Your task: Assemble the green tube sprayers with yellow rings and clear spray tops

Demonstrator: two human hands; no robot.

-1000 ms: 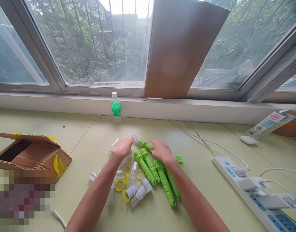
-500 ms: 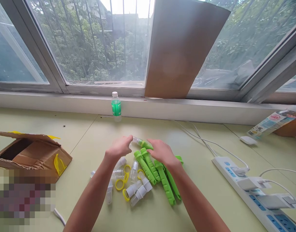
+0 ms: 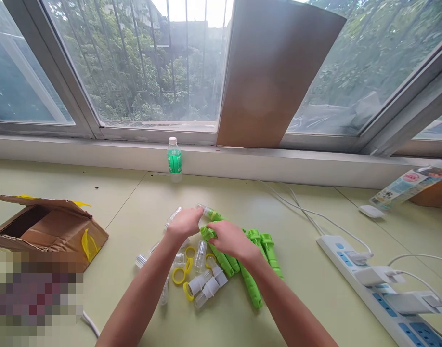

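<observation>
We're resting left fingers (image 3: 195, 215) at clear tip (image 3: 205, 209) of tube (image 3: 214, 214), right fingers (image 3: 217, 228) over handle (image 3: 221, 258); can't tell either grip. Tube lying on bench (image 3: 152, 197), looking light, stiff, slick; green end suiting hold.

My curled left hand (image 3: 186, 222) lies near my curled right hand (image 3: 230, 238), forearms (image 3: 141, 291) wider apart behind them.

Room beside green handles (image 3: 272, 255), power strip (image 3: 382, 300) beyond
</observation>
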